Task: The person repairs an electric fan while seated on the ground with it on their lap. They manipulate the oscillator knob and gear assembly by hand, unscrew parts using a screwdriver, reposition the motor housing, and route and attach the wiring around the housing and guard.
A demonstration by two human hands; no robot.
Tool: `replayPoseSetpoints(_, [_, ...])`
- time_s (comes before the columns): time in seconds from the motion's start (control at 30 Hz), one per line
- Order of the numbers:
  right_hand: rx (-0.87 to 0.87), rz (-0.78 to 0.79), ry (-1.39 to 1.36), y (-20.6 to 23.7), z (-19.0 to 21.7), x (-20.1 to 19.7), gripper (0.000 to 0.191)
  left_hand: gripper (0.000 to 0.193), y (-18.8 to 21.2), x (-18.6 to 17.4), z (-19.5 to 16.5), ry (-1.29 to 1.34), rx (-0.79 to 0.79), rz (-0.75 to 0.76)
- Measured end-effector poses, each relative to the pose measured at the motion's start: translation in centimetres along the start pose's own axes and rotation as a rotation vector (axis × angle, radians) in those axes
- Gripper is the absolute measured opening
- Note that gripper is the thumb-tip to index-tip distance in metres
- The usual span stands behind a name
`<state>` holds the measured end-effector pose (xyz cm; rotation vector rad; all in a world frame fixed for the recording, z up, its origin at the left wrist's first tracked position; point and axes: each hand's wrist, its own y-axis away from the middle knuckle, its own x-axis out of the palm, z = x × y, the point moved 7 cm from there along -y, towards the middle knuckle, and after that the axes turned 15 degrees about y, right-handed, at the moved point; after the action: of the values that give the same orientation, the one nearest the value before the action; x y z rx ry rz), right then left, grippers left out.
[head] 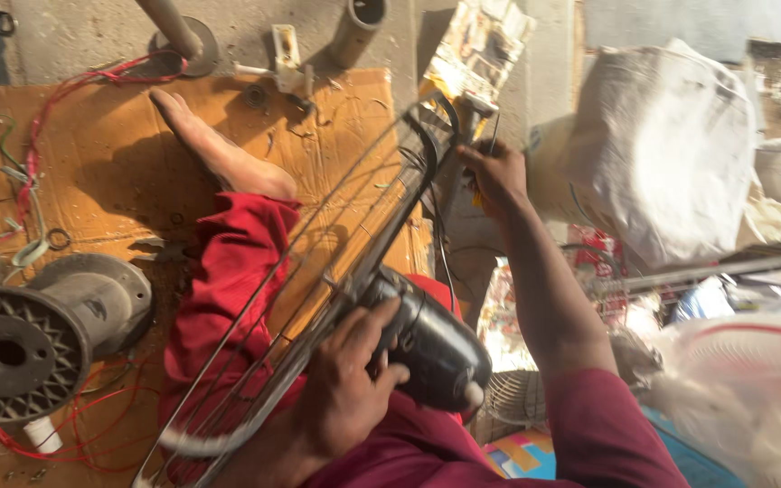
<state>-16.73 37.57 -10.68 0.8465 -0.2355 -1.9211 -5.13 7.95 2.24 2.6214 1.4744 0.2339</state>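
From above, the person sat on a sheet of brown corrugated cardboard [336, 136] spread over a rough concrete floor, one bare foot [214, 145] stretched out from a red trouser leg. Across the lap lay a round wire fan guard [318, 298], its thin metal spokes fanning out from a hub to a curved rim, tilted so its far edge rose toward the upper right. The left hand [350, 384] was curled tight around the fan's glossy black motor housing [436, 352], a smooth bulbous shell sitting behind the guard just above the lap. The right hand [496, 173] was closed on the guard's far rim, fingers wrapped over the wires; something yellow showed beside it, too blurred to tell. To the left rested a grey cast motor casing [38, 334] with a ribbed, spoked face, touching loops of red wire [74, 443]. At the right bulged a crumpled white plastic sack [671, 145], soft and creased, well apart from the cardboard.
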Motion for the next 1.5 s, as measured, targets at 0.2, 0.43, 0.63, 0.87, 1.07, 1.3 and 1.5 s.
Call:
replayPoseSetpoints(0.2, [-0.416, 0.407, 0.181, -6.8, 6.9, 10.1, 0.023, 0.083, -0.5, -3.3, 2.3, 0.033, -0.102, -0.047])
replayPoseSetpoints(0.43, [-0.455, 0.550, 0.370, -8.5, 7.4, 19.9, 0.019, 0.073, 1.0, -7.1, 3.3, 0.094, -0.103, -0.175])
replayPoseSetpoints(0.63, [-0.762, 0.366, 0.553, -6.9, 9.2, 20.7, 0.016, 0.068, 1.8, -7.1, 3.6, 0.108, -0.131, -0.195])
replayPoseSetpoints(0.87, [-0.765, 0.499, 0.211, -5.9, 9.8, 21.4, 0.014, 0.065, 2.2, -7.4, 4.8, 0.201, -0.193, -0.226])
replayPoseSetpoints(1.07, [-0.635, 0.757, -0.158, -5.6, 9.2, 23.8, 0.023, 0.071, 1.7, -8.3, 4.7, 0.179, -0.202, -0.236])
replayPoseSetpoints(1.3, [-0.273, 0.395, -0.050, -8.1, 6.4, 19.4, 0.025, 0.084, -0.8, -9.3, 2.2, 0.082, -0.169, -0.234])
replayPoseSetpoints(1.5, [-0.033, -0.031, -0.049, -4.5, 0.7, 4.4, 0.024, 0.079, -1.6, -8.7, -0.4, 0.048, -0.070, -0.171])
